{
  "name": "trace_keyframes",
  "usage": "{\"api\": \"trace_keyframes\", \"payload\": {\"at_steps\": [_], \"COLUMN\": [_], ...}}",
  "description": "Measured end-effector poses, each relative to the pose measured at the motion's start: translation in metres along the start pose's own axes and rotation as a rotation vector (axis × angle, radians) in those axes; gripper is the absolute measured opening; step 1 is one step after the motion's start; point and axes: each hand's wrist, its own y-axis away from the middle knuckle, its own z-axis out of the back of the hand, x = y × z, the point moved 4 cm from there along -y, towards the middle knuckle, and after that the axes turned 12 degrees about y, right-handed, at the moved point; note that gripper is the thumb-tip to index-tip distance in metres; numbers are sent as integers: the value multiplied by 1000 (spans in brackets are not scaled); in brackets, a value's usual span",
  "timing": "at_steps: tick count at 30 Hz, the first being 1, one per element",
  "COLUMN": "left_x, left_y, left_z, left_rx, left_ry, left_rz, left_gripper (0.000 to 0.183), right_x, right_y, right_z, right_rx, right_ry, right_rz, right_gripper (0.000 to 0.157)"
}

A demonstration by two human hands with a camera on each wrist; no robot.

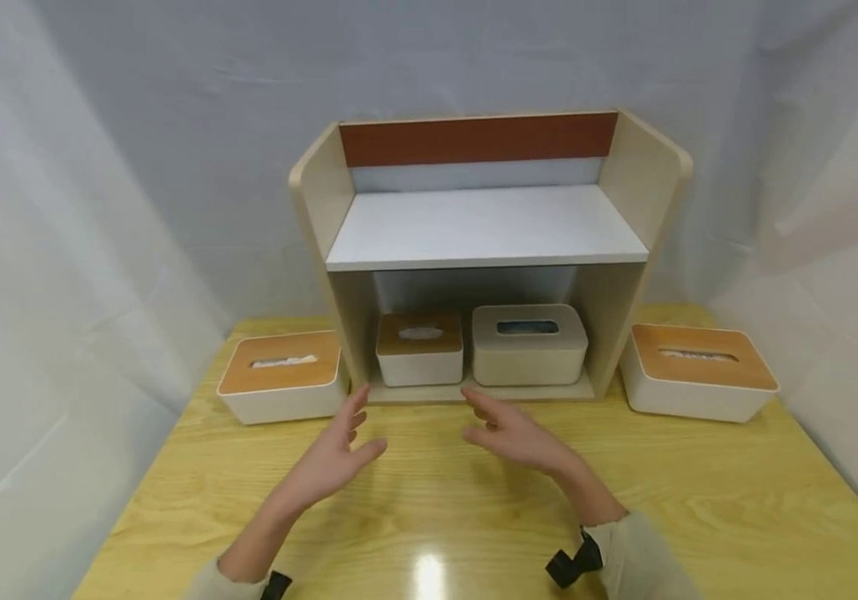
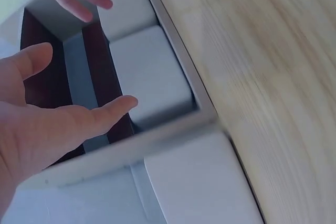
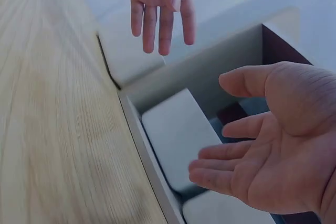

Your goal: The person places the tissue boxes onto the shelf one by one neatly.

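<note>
Left hand (image 1: 329,462), right hand (image 1: 519,433) unclenched, empty above yellow wood-grain table (image 1: 429,492); pale sheeting (image 1: 173,125) behind.

"What stood behind the table (image 1: 424,492)?"
"Creased sheeting (image 1: 196,125), greyish at the back and paler along the sides."
"And the furniture?"
"The table showed yellowish wood grain; on it stood a shelf (image 1: 484,225) with a white board and a reddish-brown upper back strip (image 1: 477,142)."
"Any light?"
"A white glare (image 1: 429,577) shone on the table."
</note>
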Motion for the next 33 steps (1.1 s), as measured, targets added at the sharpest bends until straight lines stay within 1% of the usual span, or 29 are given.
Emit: {"api": "trace_keyframes", "payload": {"at_steps": [3, 8, 13, 16, 18, 21, 24, 26, 28, 29, 33], "left_x": [2, 8, 11, 13, 16, 21, 26, 29, 33, 34, 44], "left_y": [8, 20, 25, 26, 27, 28, 29, 28, 27, 26, 21], "left_z": [16, 52, 85, 100, 110, 121, 132, 140, 148, 151, 163], "left_rx": [-54, -169, -274, -337, -386, -479, -607, -672, -702, -702, -651], "left_ry": [-1, -23, 2, 28, 37, 57, 84, 104, 116, 122, 120], "left_rz": [-3, 1, -11, -18, -5, 30, 56, 63, 78, 89, 148], "left_gripper": [73, 60, 57, 56, 56, 58, 60, 62, 65, 67, 73], "right_x": [8, 20, 29, 35, 40, 45, 50, 53, 55, 57, 60], "right_y": [-8, -24, -40, -51, -58, -67, -75, -81, -86, -88, -98], "right_z": [-9, -27, -48, -63, -74, -86, -95, -100, -104, -105, -110], "right_rx": [43, 75, 104, 124, 132, 126, 107, 99, 95, 92, 71], "right_ry": [-19, -26, -54, -77, -88, -109, -116, -111, -110, -104, -118], "right_rz": [20, 32, 19, 11, 13, 6, -4, -6, -16, -22, -32], "right_gripper": [67, 63, 64, 65, 65, 65, 66, 67, 69, 69, 70]}}
